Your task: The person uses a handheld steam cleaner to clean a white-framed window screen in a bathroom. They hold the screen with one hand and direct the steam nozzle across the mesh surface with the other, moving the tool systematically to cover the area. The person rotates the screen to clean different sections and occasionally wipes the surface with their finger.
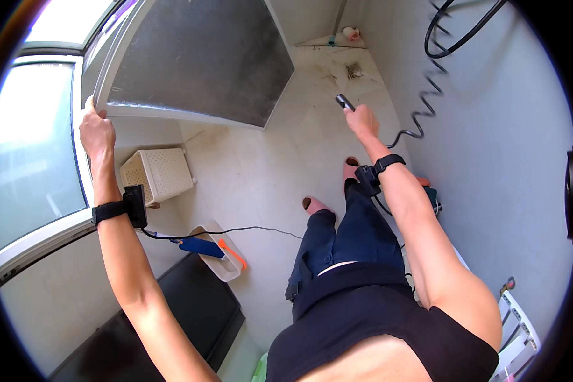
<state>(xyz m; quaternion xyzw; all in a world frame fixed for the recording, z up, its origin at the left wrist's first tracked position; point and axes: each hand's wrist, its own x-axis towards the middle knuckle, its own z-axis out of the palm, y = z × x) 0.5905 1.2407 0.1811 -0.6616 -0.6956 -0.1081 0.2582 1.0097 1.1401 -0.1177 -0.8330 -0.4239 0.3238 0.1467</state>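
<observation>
My left hand point(98, 132) is closed around the lower corner of a window screen point(197, 60), a dark grey mesh panel in a white frame. The screen leans out over the floor beside the window, and pale streaks mark its mesh. In my right hand point(362, 121) is a dark metallic handheld sprayer point(344, 102), its head pointing up and left toward the screen, some distance from it. A black coiled hose point(421, 114) runs down along the right wall and passes behind my right wrist. Whether water is coming out cannot be made out.
A sliding window point(38, 146) is at left. Below it are a beige perforated basket point(162, 172), a pale tub point(213, 267) with blue and orange items, and a black panel point(191, 312). A squeegee point(332, 41) stands in the far corner near a floor drain point(354, 69). A thin cable point(254, 228) crosses mid-view.
</observation>
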